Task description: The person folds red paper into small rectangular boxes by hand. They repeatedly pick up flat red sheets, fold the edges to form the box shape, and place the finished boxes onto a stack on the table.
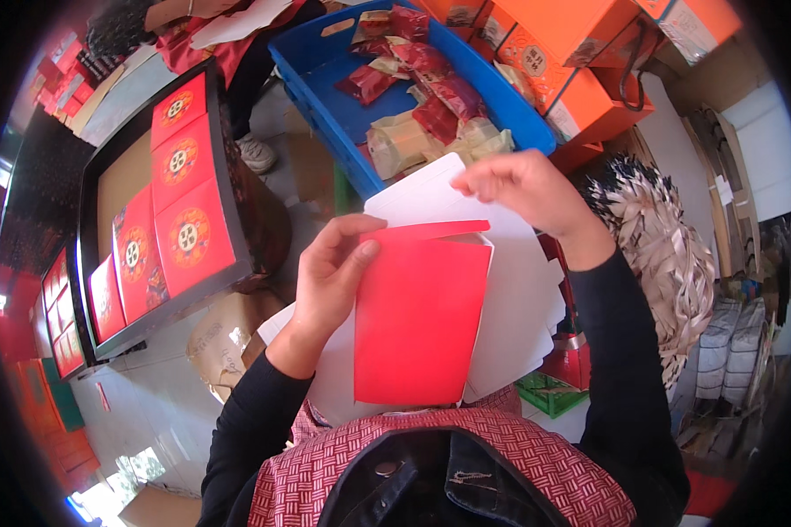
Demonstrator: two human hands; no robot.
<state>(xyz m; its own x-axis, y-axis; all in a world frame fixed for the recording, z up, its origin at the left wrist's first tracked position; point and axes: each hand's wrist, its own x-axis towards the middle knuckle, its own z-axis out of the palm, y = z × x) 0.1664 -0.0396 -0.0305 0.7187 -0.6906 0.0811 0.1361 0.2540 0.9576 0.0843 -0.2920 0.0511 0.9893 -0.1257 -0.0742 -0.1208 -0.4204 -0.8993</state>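
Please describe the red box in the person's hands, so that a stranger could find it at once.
Start at the blue crate of packets at the top, then come down to the two hands in the middle. Left hand and right hand hold a red box against white cardboard. Unlike the patterned red boxes at left, it is plain and open-topped.

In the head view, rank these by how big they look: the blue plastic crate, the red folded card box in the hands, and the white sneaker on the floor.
1. Blue plastic crate, partly cut off by the picture's upper edge.
2. Red folded card box. It sits much nearer the camera, so its place against the crate is unsure.
3. White sneaker, plainly smallest.
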